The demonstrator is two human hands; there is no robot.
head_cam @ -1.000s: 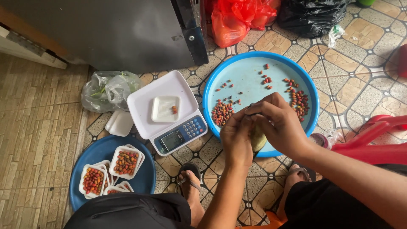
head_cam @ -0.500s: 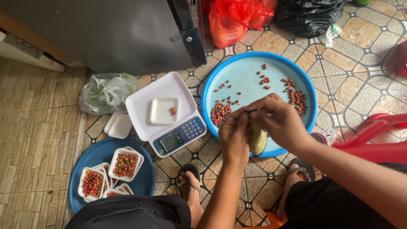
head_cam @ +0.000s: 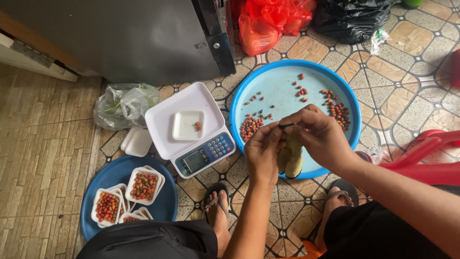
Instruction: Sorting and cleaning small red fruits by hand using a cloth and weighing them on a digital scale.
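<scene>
Green-yellow pod (head_cam: pixel 290 160) hangs between both hands above the near rim of the round blue basin (head_cam: pixel 268 86). Left hand (head_cam: pixel 261 153) has its grip closed around the pod's left side; right hand (head_cam: pixel 318 136) pinches a thin dark strip (head_cam: pixel 286 126) at the pod's top. Small red and dark seeds (head_cam: pixel 251 127) lie scattered in the basin. Just left, a white digital scale (head_cam: pixel 191 129) carries a foam tray (head_cam: pixel 188 124). Filled trays (head_cam: pixel 143 184) sit on a dark blue lid (head_cam: pixel 167 206) on the tiled floor.
</scene>
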